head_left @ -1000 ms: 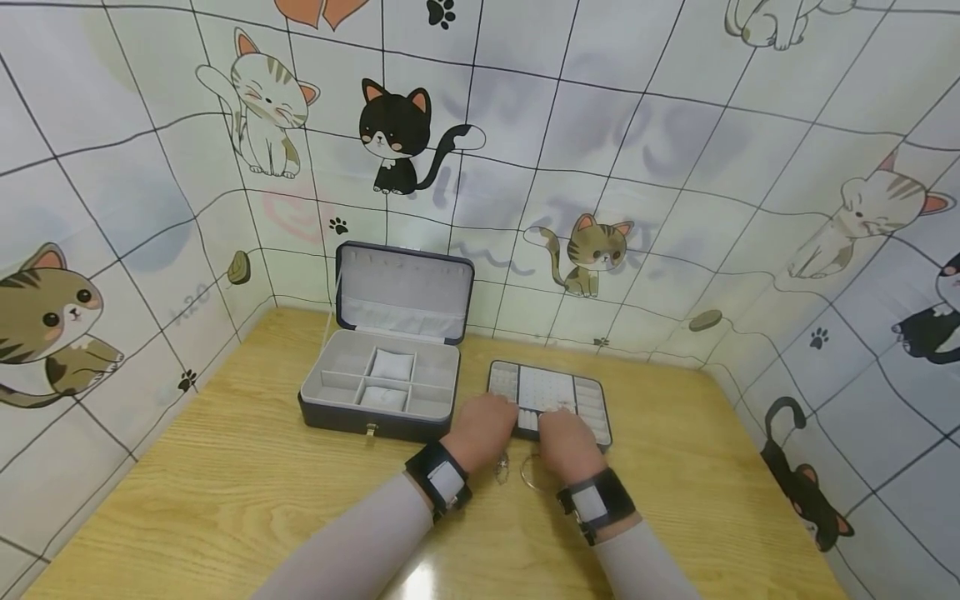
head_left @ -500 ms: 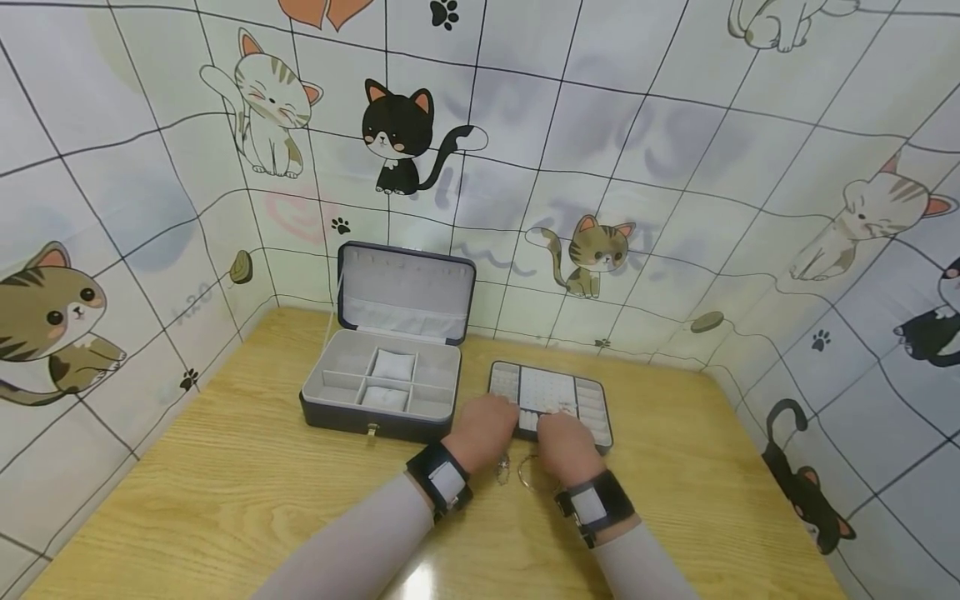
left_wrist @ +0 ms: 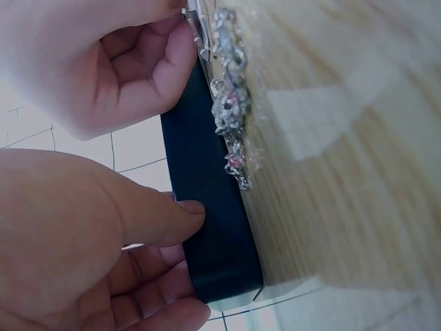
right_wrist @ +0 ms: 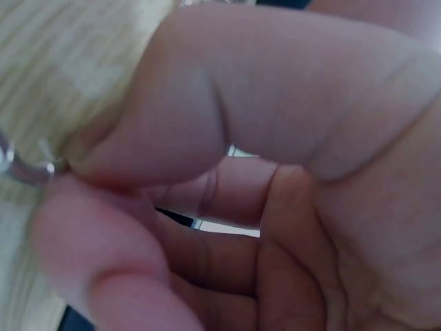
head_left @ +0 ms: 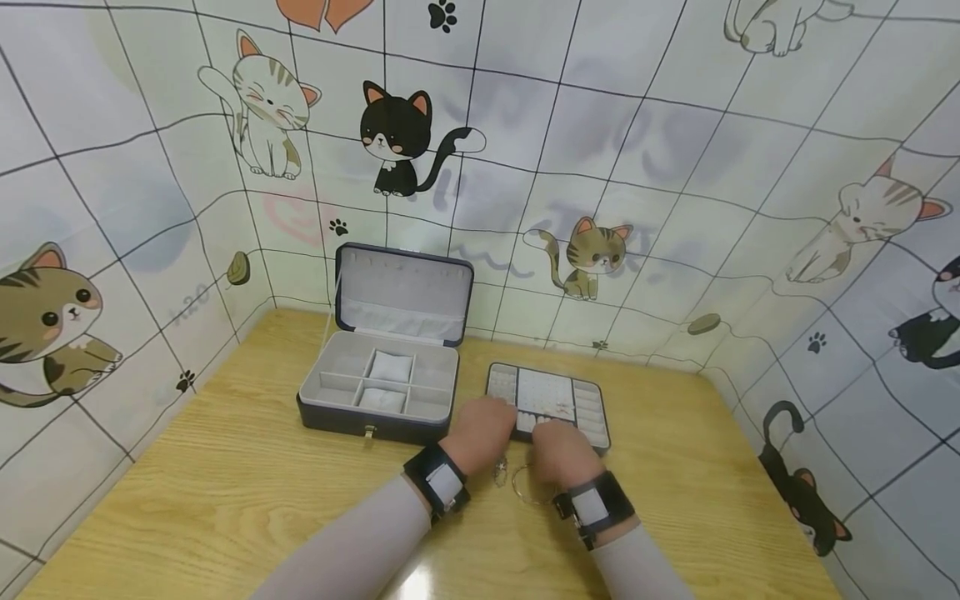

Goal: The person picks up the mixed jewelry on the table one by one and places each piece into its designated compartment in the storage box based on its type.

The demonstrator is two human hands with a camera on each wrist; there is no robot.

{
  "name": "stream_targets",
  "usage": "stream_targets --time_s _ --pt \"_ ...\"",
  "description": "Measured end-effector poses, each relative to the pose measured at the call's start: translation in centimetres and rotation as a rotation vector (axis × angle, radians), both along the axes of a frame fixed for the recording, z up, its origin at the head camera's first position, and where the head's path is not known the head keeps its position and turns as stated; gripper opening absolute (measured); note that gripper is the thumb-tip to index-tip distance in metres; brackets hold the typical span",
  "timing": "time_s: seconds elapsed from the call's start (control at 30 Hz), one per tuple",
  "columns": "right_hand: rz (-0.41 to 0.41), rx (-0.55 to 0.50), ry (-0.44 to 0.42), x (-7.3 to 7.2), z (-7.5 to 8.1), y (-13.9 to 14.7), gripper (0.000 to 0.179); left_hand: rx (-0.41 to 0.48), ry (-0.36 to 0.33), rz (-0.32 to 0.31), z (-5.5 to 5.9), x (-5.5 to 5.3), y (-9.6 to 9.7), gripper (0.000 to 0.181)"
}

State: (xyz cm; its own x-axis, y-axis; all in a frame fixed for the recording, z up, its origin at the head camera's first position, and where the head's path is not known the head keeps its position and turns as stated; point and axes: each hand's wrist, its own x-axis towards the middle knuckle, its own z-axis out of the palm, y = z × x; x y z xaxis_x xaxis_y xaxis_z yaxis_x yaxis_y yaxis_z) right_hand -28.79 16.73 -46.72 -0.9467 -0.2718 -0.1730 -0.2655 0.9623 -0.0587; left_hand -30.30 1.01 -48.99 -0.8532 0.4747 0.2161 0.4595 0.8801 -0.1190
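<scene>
My left hand (head_left: 482, 432) grips the front left corner of a shallow dark-blue jewelry tray (head_left: 543, 387) with white compartments. In the left wrist view its thumb presses the tray's outer wall (left_wrist: 207, 172), the other fingers on the opposite face. My right hand (head_left: 564, 454) is at the tray's front edge, thumb and forefinger pinching a thin silver bangle (right_wrist: 34, 174). The bangle's loop hangs over the table beside the hand in the head view; its far side is hidden. Between the hands, before the tray, lies a silver chain bracelet (left_wrist: 231, 103) with pink stones.
Left of the tray stands an open dark-blue jewelry box (head_left: 375, 422), lid raised, with two small white cushions (head_left: 392, 367) inside. A few tiny pieces (head_left: 558, 408) sit on the tray's middle panel. Cat-printed cloth (head_left: 637, 100) encloses the wooden table (head_left: 225, 483) at the back and sides.
My right hand has drawn slightly left and toward me, and the bangle has shifted with it. More of the tray's middle panel shows. My left hand keeps its grip on the tray.
</scene>
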Motion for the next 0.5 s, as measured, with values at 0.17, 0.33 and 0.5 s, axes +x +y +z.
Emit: stream_targets --time_s 0.17,0.33,0.5 --pt "0.005 -0.049 -0.057 -0.1 0.6 0.5 0.02 -0.013 0.018 0.002 0.0 0.0 0.1 0.008" --pt "0.039 -0.142 -0.131 -0.5 1.0 1.2 0.021 -0.019 0.012 0.0 0.0 0.0 0.1 0.006" --pt "0.105 -0.264 -0.221 -1.4 1.2 2.3 0.021 -0.009 0.005 0.0 0.0 -0.1 0.1 0.008"
